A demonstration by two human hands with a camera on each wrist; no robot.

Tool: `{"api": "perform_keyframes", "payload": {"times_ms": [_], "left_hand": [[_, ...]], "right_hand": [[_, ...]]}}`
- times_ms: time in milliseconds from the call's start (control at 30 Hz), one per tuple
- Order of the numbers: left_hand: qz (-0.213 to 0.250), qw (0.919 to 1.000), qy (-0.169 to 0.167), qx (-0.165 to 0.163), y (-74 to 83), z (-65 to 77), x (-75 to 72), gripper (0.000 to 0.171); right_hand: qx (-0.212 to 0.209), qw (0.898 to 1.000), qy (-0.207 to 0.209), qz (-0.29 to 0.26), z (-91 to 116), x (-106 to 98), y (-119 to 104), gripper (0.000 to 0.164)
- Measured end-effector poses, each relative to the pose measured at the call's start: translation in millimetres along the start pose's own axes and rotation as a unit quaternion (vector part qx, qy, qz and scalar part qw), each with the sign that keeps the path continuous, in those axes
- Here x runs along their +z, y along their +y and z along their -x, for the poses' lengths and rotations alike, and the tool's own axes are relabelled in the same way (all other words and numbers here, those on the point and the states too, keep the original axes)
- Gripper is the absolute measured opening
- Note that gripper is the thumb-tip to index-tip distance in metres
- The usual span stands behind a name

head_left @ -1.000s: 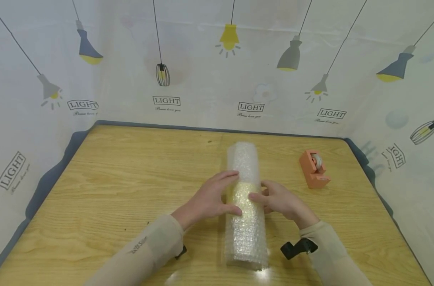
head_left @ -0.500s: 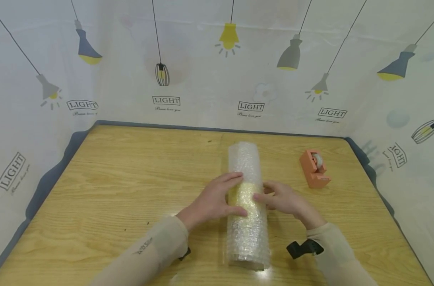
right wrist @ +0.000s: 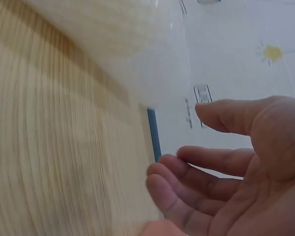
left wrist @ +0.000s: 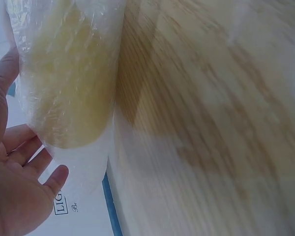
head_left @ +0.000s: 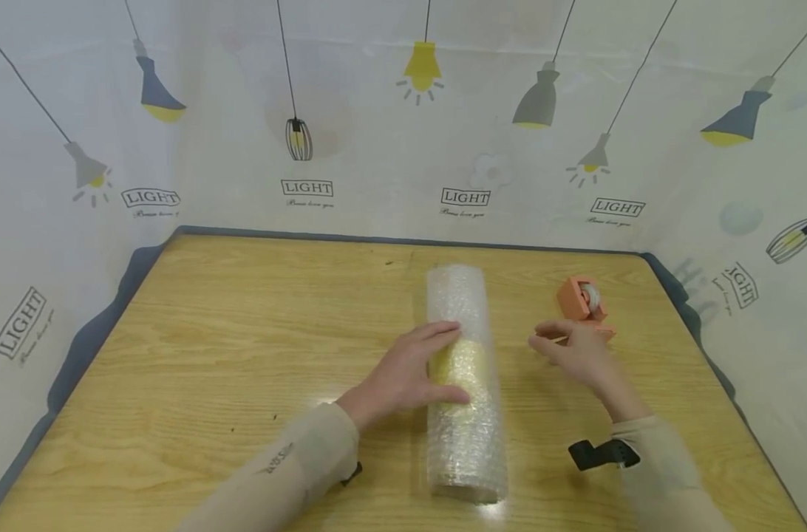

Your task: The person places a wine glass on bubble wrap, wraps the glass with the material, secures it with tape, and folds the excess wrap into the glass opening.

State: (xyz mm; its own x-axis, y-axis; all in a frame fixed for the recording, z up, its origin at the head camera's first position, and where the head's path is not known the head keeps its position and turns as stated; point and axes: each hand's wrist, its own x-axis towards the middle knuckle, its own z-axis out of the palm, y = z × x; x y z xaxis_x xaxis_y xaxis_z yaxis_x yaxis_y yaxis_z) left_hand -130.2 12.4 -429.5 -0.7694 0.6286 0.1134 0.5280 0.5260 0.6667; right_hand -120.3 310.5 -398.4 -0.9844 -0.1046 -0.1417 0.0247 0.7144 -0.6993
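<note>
A long roll of bubble wrap [head_left: 466,443] lies on the wooden table, pointing away from me. Something yellow [left wrist: 71,98] shows through its middle. My left hand [head_left: 400,369] holds it from the left, thumb and index finger spread over its upper side; the other fingers reach behind it in the left wrist view. My right hand [head_left: 579,355] is apart from the roll, to its right, with fingers loosely bent and nothing in them in the right wrist view [right wrist: 226,172]. In the head view it overlaps the front of an orange tape dispenser [head_left: 572,297].
The tape dispenser carries a roll of clear tape [head_left: 590,297]. Bare wooden table [head_left: 244,325] extends to the left. A printed curtain [head_left: 377,148] with lamp pictures encloses the back and sides, along a dark table edge [head_left: 310,236].
My right hand has let go of the roll and moved right to the tape dispenser. The left hand and roll have shifted slightly right in view.
</note>
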Motion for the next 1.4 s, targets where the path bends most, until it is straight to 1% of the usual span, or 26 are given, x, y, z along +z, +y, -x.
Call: {"api": "perform_keyframes", "payload": {"times_ms": [100, 233, 333, 433, 500, 600, 700, 867, 967, 1100, 1333, 1400], "left_hand": [[-0.008, 1.0, -0.003, 0.0, 2.1, -3.1, 3.3, 0.1], [-0.015, 0.9999, -0.006, 0.0, 5.4, -6.1, 6.4, 0.101], [-0.024, 0.9997, -0.007, 0.001, 7.4, -7.9, 8.6, 0.101], [-0.032, 0.9994, -0.006, 0.007, 8.6, -9.6, 10.6, 0.101], [-0.038, 0.9992, -0.004, 0.012, 9.1, -10.7, 11.6, 0.102], [-0.043, 0.9989, -0.002, 0.02, 10.3, -12.2, 12.6, 0.101], [-0.044, 0.9987, 0.0, 0.024, 11.5, -13.3, 13.8, 0.101], [-0.047, 0.9985, 0.002, 0.028, 13.3, -13.9, 15.8, 0.101], [-0.049, 0.9983, 0.003, 0.031, 14.5, -14.3, 16.1, 0.101], [-0.05, 0.9981, 0.005, 0.035, 16.0, -15.0, 15.8, 0.1], [-0.053, 0.9982, 0.0, 0.029, 17.9, -15.6, 16.6, 0.1], [-0.053, 0.9982, 0.0, 0.028, 18.1, -15.7, 17.1, 0.099]], "right_hand": [[0.011, 0.998, 0.048, 0.032, 0.0, -12.6, 12.7, 0.049], [0.026, 0.989, 0.127, 0.069, -3.1, -28.3, 30.3, 0.043], [0.042, 0.981, 0.179, 0.067, -5.8, -37.3, 43.2, 0.04], [0.066, 0.974, 0.206, 0.062, -7.6, -43.9, 54.5, 0.041], [0.081, 0.973, 0.208, 0.062, -8.7, -47.4, 61.3, 0.043], [0.091, 0.973, 0.201, 0.065, -9.5, -50.7, 69.7, 0.045], [0.098, 0.976, 0.179, 0.075, -10.4, -52.1, 75.8, 0.051], [0.103, 0.983, 0.122, 0.089, -11.5, -53.5, 80.6, 0.066], [0.091, 0.985, 0.109, 0.101, -12.2, -52.8, 80.7, 0.068], [0.075, 0.983, 0.125, 0.114, -13.4, -49.8, 78.3, 0.062], [0.076, 0.978, 0.156, 0.119, -17.4, -45.8, 68.4, 0.048], [0.069, 0.976, 0.166, 0.124, -18.7, -43.5, 65.6, 0.043]]}}
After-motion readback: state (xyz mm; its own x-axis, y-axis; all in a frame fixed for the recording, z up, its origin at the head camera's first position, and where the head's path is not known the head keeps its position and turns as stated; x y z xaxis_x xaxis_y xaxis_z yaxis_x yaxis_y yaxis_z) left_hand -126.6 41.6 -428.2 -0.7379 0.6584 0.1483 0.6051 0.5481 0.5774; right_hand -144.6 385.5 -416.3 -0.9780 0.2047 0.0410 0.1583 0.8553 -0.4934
